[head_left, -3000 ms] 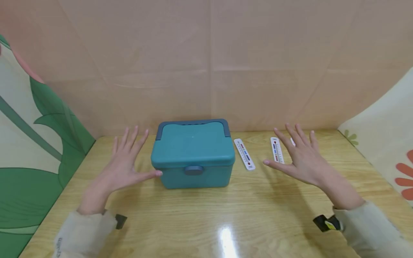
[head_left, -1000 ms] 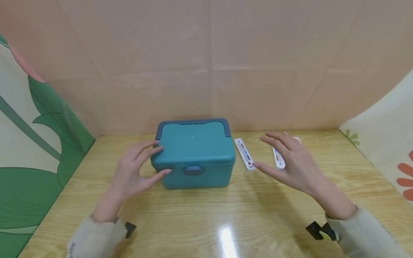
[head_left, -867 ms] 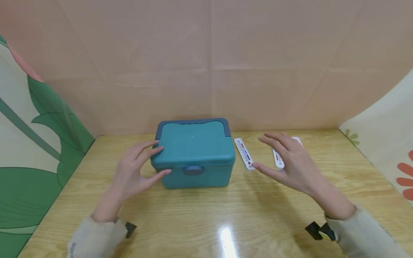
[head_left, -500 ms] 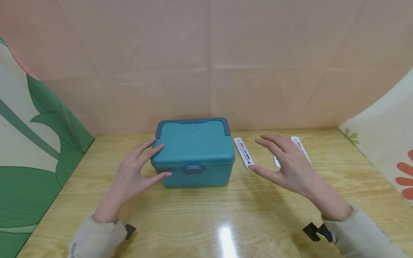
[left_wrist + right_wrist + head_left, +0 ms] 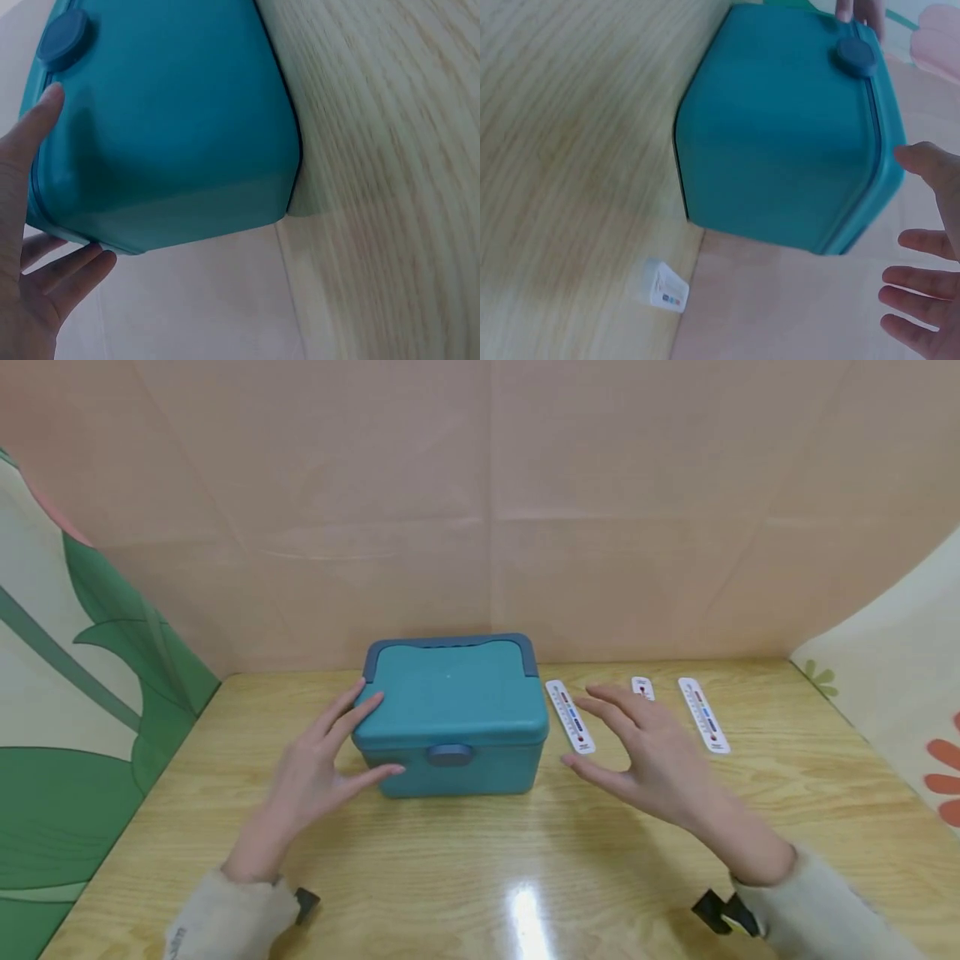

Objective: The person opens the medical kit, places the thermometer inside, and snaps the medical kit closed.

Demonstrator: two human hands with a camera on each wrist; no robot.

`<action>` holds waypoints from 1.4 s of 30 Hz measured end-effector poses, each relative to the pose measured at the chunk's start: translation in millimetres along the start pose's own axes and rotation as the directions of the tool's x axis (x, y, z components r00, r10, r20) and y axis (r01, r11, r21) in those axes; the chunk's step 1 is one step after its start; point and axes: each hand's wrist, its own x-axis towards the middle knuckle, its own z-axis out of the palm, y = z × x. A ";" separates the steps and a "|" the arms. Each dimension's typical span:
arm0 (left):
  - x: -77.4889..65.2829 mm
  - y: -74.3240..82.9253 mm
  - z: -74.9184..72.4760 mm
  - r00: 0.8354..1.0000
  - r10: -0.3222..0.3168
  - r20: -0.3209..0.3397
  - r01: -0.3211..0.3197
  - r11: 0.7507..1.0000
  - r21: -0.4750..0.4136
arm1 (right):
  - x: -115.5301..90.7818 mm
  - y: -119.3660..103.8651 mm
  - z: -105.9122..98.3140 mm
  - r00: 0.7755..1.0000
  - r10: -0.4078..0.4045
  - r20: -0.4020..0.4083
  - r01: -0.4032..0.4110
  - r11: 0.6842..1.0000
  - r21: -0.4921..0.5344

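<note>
Box [image 5: 452, 693], teal, lid down, stands upright on the desk [image 5: 450, 868]. At its left side, the fingers of my left hand [image 5: 309, 768] spread loosely about the lid's edge, thumb before the front wall; whether they touch or only hover, I can't quite tell. Right of the box, the fingers of my right hand [image 5: 660, 764] curve apart, holding nothing, near the first thermometer [image 5: 570, 717]. A one-sided push could, I'd judge, slide the box into that thermometer; lifting by the lid could pop the latch [image 5: 450, 755]. The box hides its contents. A second thermometer [image 5: 642, 687] and third thermometer [image 5: 704, 716] lie farther right of it.
</note>
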 end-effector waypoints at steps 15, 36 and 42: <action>0.4 3.6 7.4 0.996 -0.029 -0.082 0.027 0.999 -0.022 | 6.8 -18.5 21.3 0.961 -0.177 -0.215 0.178 0.984 -0.015; 5.3 6.5 4.6 0.995 -0.060 -0.075 0.056 0.997 -0.060 | 20.2 -55.2 58.4 0.898 -0.281 -0.339 0.290 0.957 -0.023; 4.9 6.0 4.7 0.995 -0.056 -0.077 0.051 0.997 -0.061 | 22.7 -63.0 68.1 0.888 -0.329 -0.322 0.331 0.942 -0.049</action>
